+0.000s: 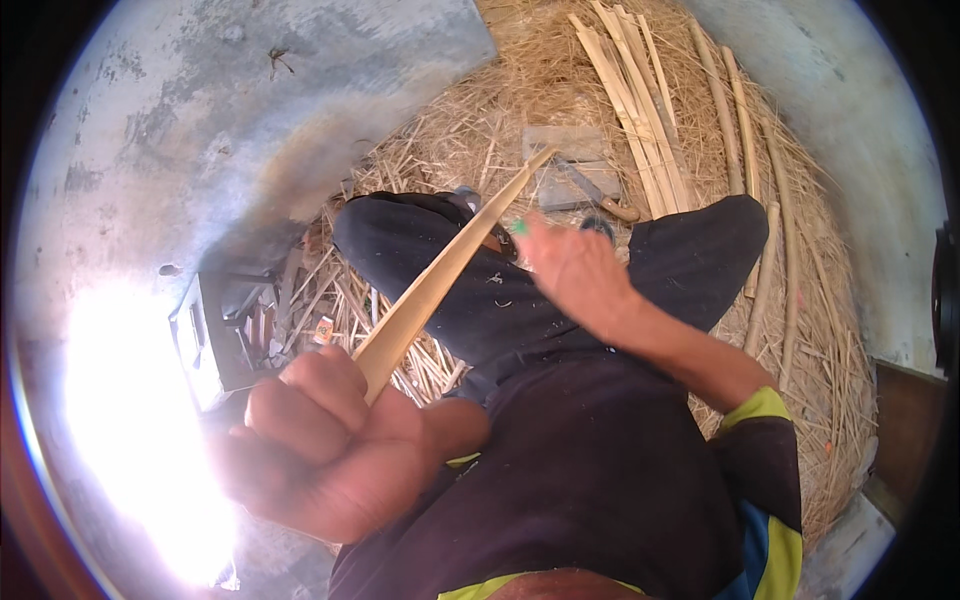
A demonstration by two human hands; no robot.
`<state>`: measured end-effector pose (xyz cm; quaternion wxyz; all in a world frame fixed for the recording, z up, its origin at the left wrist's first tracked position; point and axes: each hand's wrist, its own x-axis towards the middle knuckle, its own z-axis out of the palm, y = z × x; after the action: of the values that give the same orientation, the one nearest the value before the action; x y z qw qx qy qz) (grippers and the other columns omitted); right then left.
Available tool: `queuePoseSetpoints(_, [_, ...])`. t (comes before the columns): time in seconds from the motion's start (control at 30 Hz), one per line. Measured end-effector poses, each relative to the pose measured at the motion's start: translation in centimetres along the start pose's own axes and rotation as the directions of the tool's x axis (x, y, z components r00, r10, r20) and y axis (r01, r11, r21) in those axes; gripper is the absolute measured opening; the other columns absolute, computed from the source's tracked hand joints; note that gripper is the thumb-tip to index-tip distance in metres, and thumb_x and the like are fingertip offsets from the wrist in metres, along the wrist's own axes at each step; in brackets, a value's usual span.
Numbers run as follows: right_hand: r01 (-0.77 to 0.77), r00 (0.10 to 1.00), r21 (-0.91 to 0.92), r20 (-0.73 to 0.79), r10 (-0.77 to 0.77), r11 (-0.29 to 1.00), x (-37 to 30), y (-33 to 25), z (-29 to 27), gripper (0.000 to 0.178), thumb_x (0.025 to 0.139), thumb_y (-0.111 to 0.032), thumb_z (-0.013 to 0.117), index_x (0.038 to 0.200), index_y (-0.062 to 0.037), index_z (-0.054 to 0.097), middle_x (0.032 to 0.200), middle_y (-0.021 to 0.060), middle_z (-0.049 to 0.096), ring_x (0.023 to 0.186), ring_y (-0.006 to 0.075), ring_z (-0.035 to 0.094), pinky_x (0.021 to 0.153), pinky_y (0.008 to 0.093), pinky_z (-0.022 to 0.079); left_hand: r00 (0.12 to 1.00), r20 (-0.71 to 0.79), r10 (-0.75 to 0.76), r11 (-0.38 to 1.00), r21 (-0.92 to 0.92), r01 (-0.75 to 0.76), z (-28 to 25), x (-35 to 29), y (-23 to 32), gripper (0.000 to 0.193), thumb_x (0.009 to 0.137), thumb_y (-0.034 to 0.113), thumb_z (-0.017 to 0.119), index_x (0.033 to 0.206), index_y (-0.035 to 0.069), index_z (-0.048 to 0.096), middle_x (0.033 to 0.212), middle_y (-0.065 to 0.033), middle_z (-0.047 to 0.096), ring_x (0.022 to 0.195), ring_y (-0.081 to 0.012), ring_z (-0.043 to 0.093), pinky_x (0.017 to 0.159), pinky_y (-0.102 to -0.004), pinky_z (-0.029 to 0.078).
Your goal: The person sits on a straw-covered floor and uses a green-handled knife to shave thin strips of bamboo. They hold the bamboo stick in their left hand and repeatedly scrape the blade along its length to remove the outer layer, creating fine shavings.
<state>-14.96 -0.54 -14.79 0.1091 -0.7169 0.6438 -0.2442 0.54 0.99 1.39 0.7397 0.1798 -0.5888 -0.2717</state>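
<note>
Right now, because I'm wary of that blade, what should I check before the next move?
1. Left hand closed around the split bamboo strip: ok.
2. Wooden-handled knife lying apart from both hands: ok.
3. What the right hand holds, if anything: cannot tell; it is blurred, with something green at its fingers.
4. Strip's far end touching the grey slab: cannot tell.
5. Spare strips out of the hands' way: ok.

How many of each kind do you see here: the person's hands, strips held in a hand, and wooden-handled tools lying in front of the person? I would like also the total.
Left hand and right hand: 2
Held pale strip: 1
Wooden-handled tool: 1
Total: 4
</note>
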Motion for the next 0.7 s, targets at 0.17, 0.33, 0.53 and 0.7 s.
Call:
queuePoseSetpoints(0.17, [-0.015, 0.998, 0.245, -0.061, 0.03, 0.97, -0.3, -0.1, -0.4, 0.026, 0.097, -0.028, 0.049, 0.095, -0.0021, 0.051, 0.058, 0.0188, 0.058, 0.055, 0.0394, 0.06, 0.049, 0.0484, 0.048, 0.997, -0.067, 0.022, 0.994, -0.104, -0.029, 1.4, -0.4, -0.5, 0.026, 0.093, 0.008, 0.039, 0.07, 0.015, 0.03, 0.048, 0.0023, 0.022, 0.04, -0.006, 0.016, 0.038, -0.0234, 0.01])
queuePoseSetpoints(0.33, [-0.081, 0.996, 0.114, 0.041, 0.076, 0.99, 0.6, 2.6, 2.0, 0.026, 0.096, -0.027, 0.049, 0.094, -0.0007, 0.051, 0.059, 0.0202, 0.058, 0.056, 0.0405, 0.06, 0.051, 0.0497, 0.048, 0.973, -0.221, 0.068, 0.995, 0.091, -0.049, 2.3, 0.0, -0.8, 0.024, 0.092, 0.008, 0.039, 0.07, 0.014, 0.031, 0.048, 0.0025, 0.021, 0.039, -0.0062, 0.017, 0.037, -0.0233, 0.011])
queuePoseSetpoints(0.53, [0.017, 1.0, 0.216, -0.012, -0.015, 0.976, 1.7, 0.8, 0.9, 0.025, 0.094, -0.025, 0.054, 0.096, 0.0002, 0.051, 0.064, 0.0206, 0.061, 0.061, 0.0404, 0.062, 0.053, 0.0481, 0.05, 0.987, -0.1, 0.127, 0.974, 0.203, -0.105, 0.7, -0.3, -0.9, 0.025, 0.093, 0.01, 0.036, 0.069, 0.015, 0.031, 0.049, 0.0034, 0.018, 0.039, -0.0058, 0.017, 0.037, -0.022, 0.013])
queuePoseSetpoints(0.7, [0.114, 0.978, 0.145, -0.191, -0.086, 0.983, 1.8, 1.0, 2.8, 0.023, 0.092, -0.026, 0.057, 0.094, -0.0038, 0.051, 0.053, 0.0149, 0.058, 0.05, 0.0348, 0.061, 0.047, 0.0438, 0.049, 0.938, -0.337, 0.079, 0.979, 0.201, -0.01, 1.3, 1.0, -1.5, 0.027, 0.094, 0.012, 0.036, 0.069, 0.015, 0.031, 0.049, 0.0034, 0.018, 0.041, -0.006, 0.015, 0.038, -0.0231, 0.012])
